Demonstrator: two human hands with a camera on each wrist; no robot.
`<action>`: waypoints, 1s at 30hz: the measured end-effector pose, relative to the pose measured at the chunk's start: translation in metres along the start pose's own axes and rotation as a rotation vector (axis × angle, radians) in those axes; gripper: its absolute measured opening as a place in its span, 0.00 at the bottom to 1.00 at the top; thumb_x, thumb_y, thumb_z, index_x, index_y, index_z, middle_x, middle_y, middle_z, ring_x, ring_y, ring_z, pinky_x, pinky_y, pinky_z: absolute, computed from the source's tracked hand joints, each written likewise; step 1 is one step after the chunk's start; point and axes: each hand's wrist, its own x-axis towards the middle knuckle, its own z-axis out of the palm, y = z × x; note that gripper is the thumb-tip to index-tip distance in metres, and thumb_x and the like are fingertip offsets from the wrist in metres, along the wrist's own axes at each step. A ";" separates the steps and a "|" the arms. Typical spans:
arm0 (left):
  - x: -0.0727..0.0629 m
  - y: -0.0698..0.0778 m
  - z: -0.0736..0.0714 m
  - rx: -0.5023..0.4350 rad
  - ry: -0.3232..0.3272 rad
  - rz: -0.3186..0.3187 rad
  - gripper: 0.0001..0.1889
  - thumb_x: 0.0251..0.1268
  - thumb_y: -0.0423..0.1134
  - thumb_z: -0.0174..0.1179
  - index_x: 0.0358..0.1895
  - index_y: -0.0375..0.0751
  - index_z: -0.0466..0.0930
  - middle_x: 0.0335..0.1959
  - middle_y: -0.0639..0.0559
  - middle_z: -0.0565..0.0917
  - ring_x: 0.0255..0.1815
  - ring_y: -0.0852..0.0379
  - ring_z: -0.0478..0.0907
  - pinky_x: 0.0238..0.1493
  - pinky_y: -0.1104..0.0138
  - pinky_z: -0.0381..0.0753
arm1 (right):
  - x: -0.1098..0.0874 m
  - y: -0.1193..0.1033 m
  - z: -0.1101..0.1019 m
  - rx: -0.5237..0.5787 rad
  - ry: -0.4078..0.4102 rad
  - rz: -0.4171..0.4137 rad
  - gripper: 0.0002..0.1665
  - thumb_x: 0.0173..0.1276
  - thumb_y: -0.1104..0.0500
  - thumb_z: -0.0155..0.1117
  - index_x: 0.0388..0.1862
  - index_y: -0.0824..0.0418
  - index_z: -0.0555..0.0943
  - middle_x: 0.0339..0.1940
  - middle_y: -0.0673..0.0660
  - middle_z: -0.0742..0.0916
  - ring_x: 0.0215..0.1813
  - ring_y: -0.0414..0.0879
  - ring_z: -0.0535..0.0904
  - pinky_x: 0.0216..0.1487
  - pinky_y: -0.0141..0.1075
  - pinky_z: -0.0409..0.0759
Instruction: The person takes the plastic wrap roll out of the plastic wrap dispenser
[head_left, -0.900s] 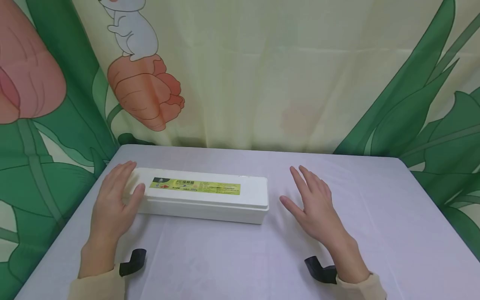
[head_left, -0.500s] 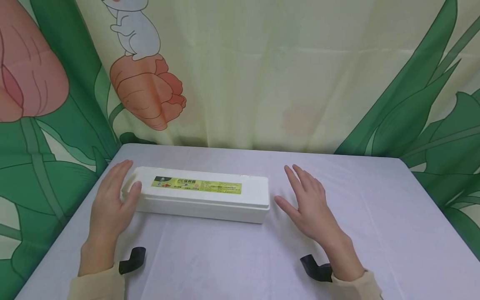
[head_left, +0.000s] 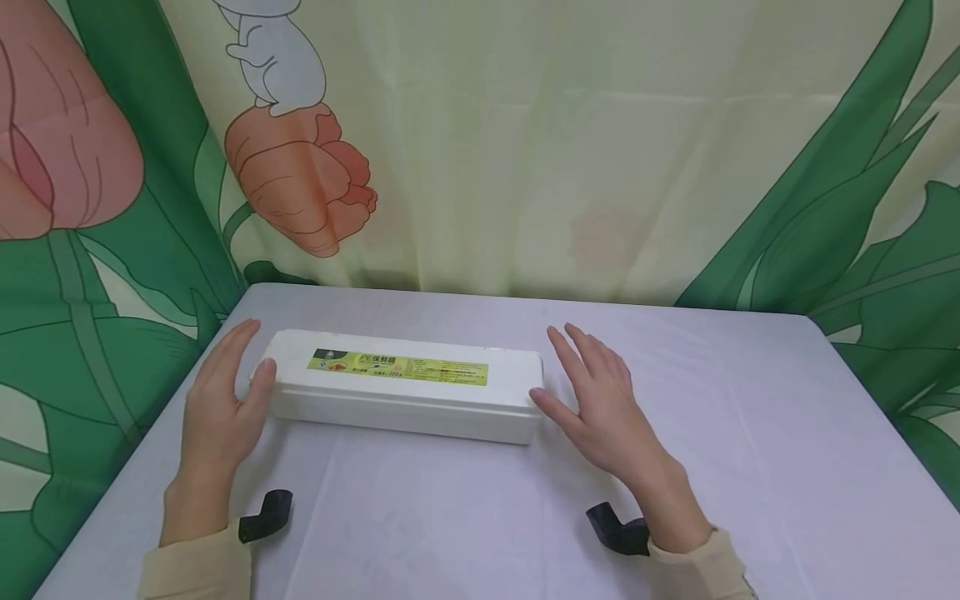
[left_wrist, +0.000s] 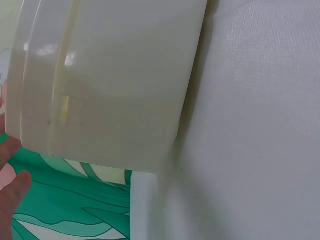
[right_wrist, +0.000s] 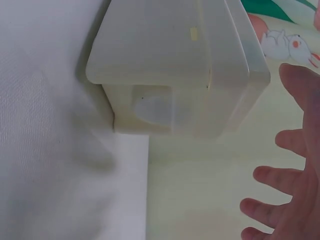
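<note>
A long white plastic cling film box (head_left: 412, 417) lies across the table, its lid closed and a yellow-green label (head_left: 397, 367) on top. At its left end my left hand (head_left: 225, 408) is held with straight fingers, the thumb overlapping the box's corner in the head view. Opposite, my right hand (head_left: 603, 408) spreads its fingers beside the right end, thumb tip right at the lid's edge. The right wrist view shows the box's end face (right_wrist: 155, 107) with a recess in it, and spread fingers apart from it. Neither hand holds anything.
A white cloth (head_left: 420, 517) covers the table. Behind it hangs a curtain (head_left: 487, 167) printed with flowers, leaves and a rabbit. Black curved wrist mounts stick out near the left cuff (head_left: 195, 571) and the right cuff (head_left: 697, 567).
My right hand has moved left, up to the box's right end. My left hand has shifted slightly left relative to the box. The box stays in place while the view shifts a little.
</note>
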 end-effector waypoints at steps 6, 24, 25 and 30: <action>-0.001 -0.006 0.002 -0.031 0.020 -0.011 0.26 0.76 0.41 0.53 0.74 0.40 0.69 0.73 0.42 0.70 0.75 0.42 0.64 0.75 0.49 0.61 | 0.003 -0.003 0.004 0.002 -0.014 0.001 0.43 0.73 0.48 0.64 0.81 0.59 0.59 0.78 0.65 0.64 0.76 0.65 0.57 0.74 0.62 0.50; -0.004 -0.017 0.008 -0.146 0.038 -0.086 0.24 0.79 0.36 0.48 0.75 0.42 0.68 0.73 0.45 0.71 0.74 0.54 0.65 0.69 0.78 0.58 | 0.012 -0.010 0.012 0.020 -0.016 -0.051 0.44 0.73 0.46 0.64 0.81 0.58 0.60 0.78 0.64 0.64 0.76 0.65 0.57 0.74 0.61 0.51; -0.005 -0.017 0.009 -0.155 0.035 -0.097 0.24 0.79 0.36 0.47 0.75 0.43 0.67 0.73 0.46 0.71 0.74 0.57 0.65 0.69 0.78 0.58 | 0.013 -0.011 0.013 0.021 -0.016 -0.056 0.44 0.73 0.46 0.64 0.81 0.58 0.60 0.78 0.64 0.65 0.76 0.65 0.57 0.74 0.62 0.51; -0.006 -0.015 0.009 -0.205 -0.003 -0.224 0.25 0.81 0.39 0.44 0.77 0.53 0.64 0.75 0.55 0.69 0.74 0.63 0.63 0.71 0.73 0.61 | 0.015 -0.014 0.015 0.027 -0.020 -0.064 0.44 0.73 0.46 0.64 0.81 0.58 0.60 0.78 0.64 0.65 0.76 0.65 0.57 0.75 0.61 0.51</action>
